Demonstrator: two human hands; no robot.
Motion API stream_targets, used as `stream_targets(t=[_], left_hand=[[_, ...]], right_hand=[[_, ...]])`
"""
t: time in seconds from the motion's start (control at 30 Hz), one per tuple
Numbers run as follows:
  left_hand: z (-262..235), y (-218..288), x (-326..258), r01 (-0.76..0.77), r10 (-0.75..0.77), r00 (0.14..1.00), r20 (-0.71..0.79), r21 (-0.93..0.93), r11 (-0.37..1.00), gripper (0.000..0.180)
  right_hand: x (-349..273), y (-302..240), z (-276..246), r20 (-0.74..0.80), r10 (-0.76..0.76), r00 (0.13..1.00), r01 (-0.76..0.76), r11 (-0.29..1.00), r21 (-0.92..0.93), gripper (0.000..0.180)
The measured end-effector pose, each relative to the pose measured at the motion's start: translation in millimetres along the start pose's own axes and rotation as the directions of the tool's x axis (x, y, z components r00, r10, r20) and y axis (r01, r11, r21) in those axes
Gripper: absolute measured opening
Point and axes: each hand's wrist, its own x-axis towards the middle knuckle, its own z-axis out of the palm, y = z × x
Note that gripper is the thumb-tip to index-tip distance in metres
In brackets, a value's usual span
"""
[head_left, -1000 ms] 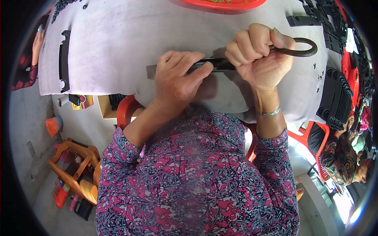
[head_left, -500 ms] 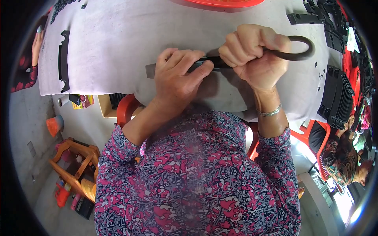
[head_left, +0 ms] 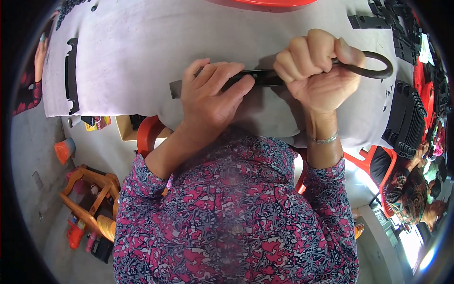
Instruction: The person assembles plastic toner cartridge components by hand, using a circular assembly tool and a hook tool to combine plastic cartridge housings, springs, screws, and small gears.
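Note:
In front of me, above the table, my left hand (head_left: 208, 97) is closed around a long black plastic strip (head_left: 175, 89). The strip's squared end sticks out to the left of the fingers, and its glossy part shows between my hands. My right hand (head_left: 321, 71) makes a fist around a dark tool with an oval loop handle (head_left: 388, 71). That loop juts out to the right past the thumb. The rest of the tool is hidden in the fist, so I cannot tell its kind or exactly how it meets the strip.
A notched black strip (head_left: 72, 75) lies at the table's left edge. On the right sit a stack of black parts (head_left: 404, 118) and a pile of others (head_left: 397, 45). A red basin (head_left: 272, 5) stands at the far edge. Other people sit at both sides.
My right fist and the loop handle have moved to the right and slightly nearer. My left hand has shifted slightly left, still holding the strip.

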Motion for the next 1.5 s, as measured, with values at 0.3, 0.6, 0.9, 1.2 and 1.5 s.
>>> stream_targets(t=[0.3,0.6,0.9,1.2,1.5], left_hand=[[2,-3,-2,-0.013,0.013,1.0,-0.024,-0.008,1.0,0.022],[1,-3,-1,-0.015,0.015,0.999,-0.028,-0.019,1.0,0.022],[1,-3,-1,-0.019,0.019,0.999,-0.028,-0.024,1.0,0.022],[2,-1,-1,-0.027,0.024,0.998,-0.061,-0.041,0.999,0.02],[1,2,3,-0.031,0.03,0.999,-0.036,-0.029,0.999,0.021]], right_hand=[[1,1,0,0.034,-0.006,0.999,0.006,1.0,-0.016,0.042],[-2,2,6,-0.004,-0.019,1.0,0.019,0.999,-0.047,0.041],[-1,3,8,-0.07,-0.031,0.997,0.032,0.999,0.02,0.041],[-2,3,5,-0.013,-0.017,1.0,0.017,0.999,-0.031,0.041],[-7,10,0,-0.042,-0.059,0.997,0.061,0.997,0.045,0.044]])
